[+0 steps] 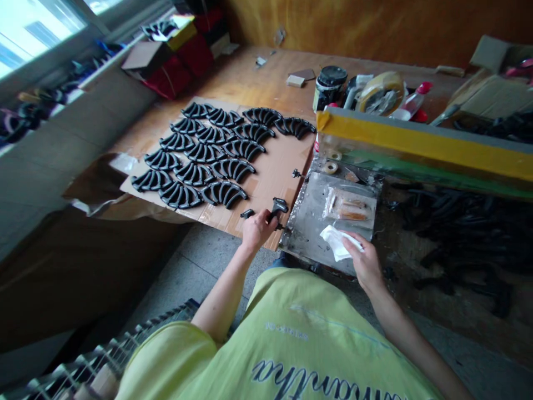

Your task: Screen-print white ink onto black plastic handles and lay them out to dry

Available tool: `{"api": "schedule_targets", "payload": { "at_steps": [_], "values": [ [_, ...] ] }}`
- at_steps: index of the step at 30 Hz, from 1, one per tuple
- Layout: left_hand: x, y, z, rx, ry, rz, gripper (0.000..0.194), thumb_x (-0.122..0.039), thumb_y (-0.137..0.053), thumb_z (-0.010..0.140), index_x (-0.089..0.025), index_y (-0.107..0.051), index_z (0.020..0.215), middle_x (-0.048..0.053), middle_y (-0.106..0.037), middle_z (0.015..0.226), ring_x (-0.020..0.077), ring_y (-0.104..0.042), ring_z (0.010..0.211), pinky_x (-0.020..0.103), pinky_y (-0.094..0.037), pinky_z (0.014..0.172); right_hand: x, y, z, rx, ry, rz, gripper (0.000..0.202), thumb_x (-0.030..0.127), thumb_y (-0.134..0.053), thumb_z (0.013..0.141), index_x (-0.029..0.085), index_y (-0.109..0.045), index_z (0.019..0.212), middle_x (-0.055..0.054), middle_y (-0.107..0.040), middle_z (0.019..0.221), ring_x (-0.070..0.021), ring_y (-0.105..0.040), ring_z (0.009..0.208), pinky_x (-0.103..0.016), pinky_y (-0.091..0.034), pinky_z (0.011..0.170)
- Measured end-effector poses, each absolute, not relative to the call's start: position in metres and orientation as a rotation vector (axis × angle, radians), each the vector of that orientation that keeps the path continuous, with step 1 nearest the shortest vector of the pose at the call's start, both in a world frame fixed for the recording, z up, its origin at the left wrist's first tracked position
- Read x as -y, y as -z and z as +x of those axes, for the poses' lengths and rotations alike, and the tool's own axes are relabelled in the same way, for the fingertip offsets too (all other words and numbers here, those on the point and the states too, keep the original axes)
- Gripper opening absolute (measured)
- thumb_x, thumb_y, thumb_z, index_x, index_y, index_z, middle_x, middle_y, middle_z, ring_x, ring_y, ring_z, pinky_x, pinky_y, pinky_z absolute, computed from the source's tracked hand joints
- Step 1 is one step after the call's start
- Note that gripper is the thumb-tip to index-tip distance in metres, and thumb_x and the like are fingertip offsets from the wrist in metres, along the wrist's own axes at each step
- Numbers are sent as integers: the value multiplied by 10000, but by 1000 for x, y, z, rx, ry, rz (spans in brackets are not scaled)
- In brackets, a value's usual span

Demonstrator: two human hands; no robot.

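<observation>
Black piece partly hidden by left hand, dark pile blurred, cardboard box cut off at right

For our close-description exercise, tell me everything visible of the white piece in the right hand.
The white piece looks thin, soft and creased; whether it is cloth or paper, I cannot tell. No print shows on it. The right hand grips one end, and the free part spreads out leftward in the picture. It is over the near part of the grey board; whether they touch is unclear.
</observation>
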State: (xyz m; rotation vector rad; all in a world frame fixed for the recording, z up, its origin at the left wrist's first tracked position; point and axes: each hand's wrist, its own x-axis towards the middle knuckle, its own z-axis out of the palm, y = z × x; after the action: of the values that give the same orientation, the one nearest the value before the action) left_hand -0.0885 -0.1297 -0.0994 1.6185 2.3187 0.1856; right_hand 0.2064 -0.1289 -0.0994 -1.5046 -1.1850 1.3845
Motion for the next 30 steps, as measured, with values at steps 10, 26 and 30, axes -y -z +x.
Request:
{"api": "schedule_targets", "payload": {
  "at_steps": [10,26,30],
  "values": [
    [149,123,-45,-1785,-275,1874,138,-297,-585,873,-187,-668,871,41,-649,851,147,-611,736,234,-435,662,114,136,148,2140,-695,-1099,444,103,-382,945,211,-617,1306,-51,-634,1311,-189,-559,1262,-356,-450,1085],
    [146,125,-50,-1708,-368,1816,90,-242,-619,847,-164,-646,811,18,-585,764,123,-526,651,231,-397,626,136,150,156,2486,-679,-1050,580,13,-353,879,143,-489,1428,-94,-518,1432,-218,-468,1349,-392,-412,1134],
    [143,125,-50,-1678,-364,1843,106,-226,-609,847,-163,-627,764,13,-576,743,120,-521,650,228,-395,628,133,148,151,2449,-749,-1087,593,2,-341,867,140,-500,1421,-88,-516,1435,-215,-449,1363,-385,-401,1142]
  ]
}}
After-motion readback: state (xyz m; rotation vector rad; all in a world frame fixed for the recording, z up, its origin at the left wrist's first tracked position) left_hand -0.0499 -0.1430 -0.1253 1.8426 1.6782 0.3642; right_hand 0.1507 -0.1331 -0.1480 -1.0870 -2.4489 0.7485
